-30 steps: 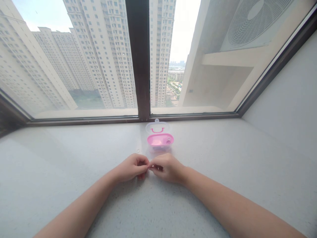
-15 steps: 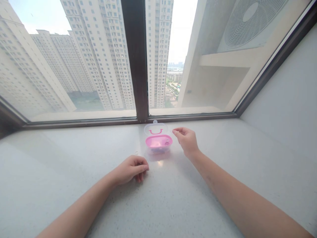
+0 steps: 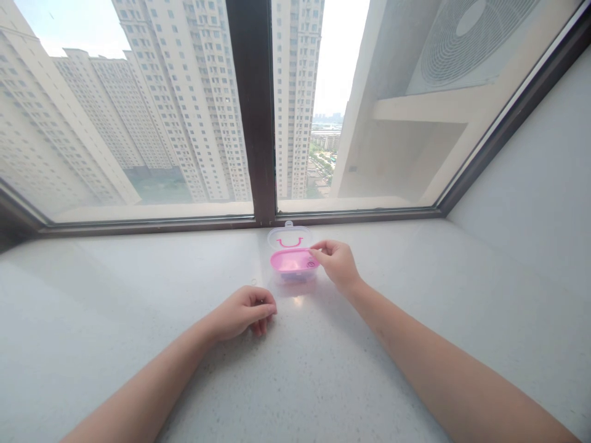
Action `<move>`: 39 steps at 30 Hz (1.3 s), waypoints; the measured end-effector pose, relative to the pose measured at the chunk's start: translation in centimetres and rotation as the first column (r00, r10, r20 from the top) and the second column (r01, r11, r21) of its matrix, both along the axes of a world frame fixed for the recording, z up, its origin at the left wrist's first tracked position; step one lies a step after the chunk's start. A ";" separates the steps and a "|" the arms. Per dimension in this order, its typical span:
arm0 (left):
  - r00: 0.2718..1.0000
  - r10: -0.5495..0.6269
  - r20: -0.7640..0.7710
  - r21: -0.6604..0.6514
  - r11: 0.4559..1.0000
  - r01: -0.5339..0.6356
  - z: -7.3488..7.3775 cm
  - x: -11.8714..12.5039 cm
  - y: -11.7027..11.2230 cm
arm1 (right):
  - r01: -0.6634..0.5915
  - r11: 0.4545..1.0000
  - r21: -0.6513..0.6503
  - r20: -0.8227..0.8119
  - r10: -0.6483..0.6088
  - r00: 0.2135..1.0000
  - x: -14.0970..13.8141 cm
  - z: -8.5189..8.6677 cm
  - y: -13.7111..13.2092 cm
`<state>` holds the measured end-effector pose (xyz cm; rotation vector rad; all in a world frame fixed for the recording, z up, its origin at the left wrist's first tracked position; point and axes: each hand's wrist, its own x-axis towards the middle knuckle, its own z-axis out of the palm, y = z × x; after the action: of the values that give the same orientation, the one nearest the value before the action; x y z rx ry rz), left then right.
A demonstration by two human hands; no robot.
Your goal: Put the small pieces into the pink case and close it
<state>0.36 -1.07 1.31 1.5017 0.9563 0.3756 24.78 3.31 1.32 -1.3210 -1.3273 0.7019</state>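
Note:
A small plastic box (image 3: 295, 278) stands on the sill near the window, its clear lid (image 3: 277, 237) with a pink handle tipped back. A pink tray (image 3: 290, 261) fills the top of the box, and small dark ring-like items (image 3: 311, 264) lie at its right end. My right hand (image 3: 339, 263) is over the tray's right rim with thumb and forefinger pinched; anything between them is too small to make out. Nearer to me, my left hand (image 3: 249, 312) rests curled on the sill, thumb against the fingers. What it holds, if anything, is hidden.
A small pale ring (image 3: 253, 282) lies on the white speckled sill (image 3: 295, 381), just beyond my left hand. Behind the box runs a dark window frame (image 3: 265, 123). A white wall (image 3: 530, 166) bounds the sill on the right.
My right hand has moved left, from beside the lid to the tray's right rim. My left hand has stayed nearly where it was.

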 end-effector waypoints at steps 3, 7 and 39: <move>1.000 0.001 -0.001 0.005 1.000 -0.001 0.0 0.0 0.0 | -0.036 0.999 0.023 0.099 0.034 0.994 -0.4 0.7 -0.6; 1.000 0.000 0.005 0.009 1.000 0.000 -0.1 0.0 0.1 | -0.059 0.995 0.085 0.240 0.037 0.970 -0.5 1.8 -1.4; 0.999 0.012 0.053 -0.019 1.000 -0.011 0.2 -0.1 0.1 | -0.188 0.980 0.064 0.610 0.110 0.785 -0.6 1.5 -2.0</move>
<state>0.28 -1.01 1.47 1.4625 0.9240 0.4119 24.20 1.26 2.83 -1.4073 -1.9771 0.2869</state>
